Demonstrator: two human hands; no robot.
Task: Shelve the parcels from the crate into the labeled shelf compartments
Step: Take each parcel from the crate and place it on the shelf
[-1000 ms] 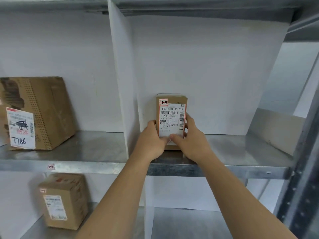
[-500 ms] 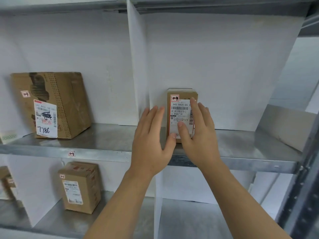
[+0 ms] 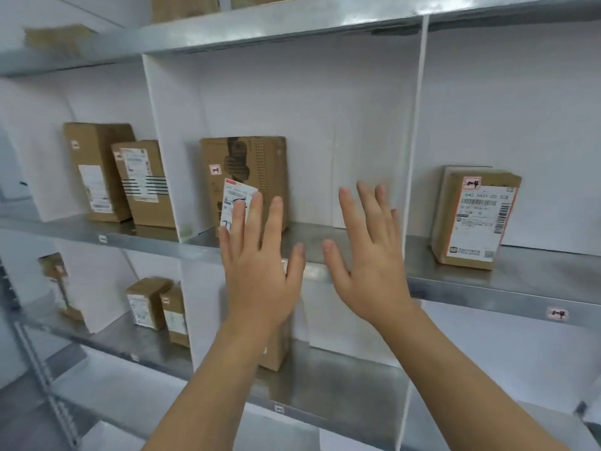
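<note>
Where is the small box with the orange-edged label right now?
In the head view, the box stands upright on the middle shelf, at the picture's right, just past the white divider.

Left hand (image 3: 260, 275), right hand (image 3: 367, 258) (fingers spread)

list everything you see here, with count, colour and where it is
left boxes: 2, brown, middle shelf, left compartment, side by side
big box: 1, brown with a white label, middle shelf, centre compartment, partly behind the left hand
labelled box: 1, brown with a red-edged white label, middle shelf, right compartment
lower boxes: at least 3, brown, lower shelf, one behind the left forearm
top parcels: count unclear, brown, top shelf, blurred
shelves: 3 levels, grey metal
dividers: several, white, upright between compartments
tags: several, white, on shelf front edges
left hand: 1, open, empty, before the big box
right hand: 1, open, empty, before the centre compartment
</note>
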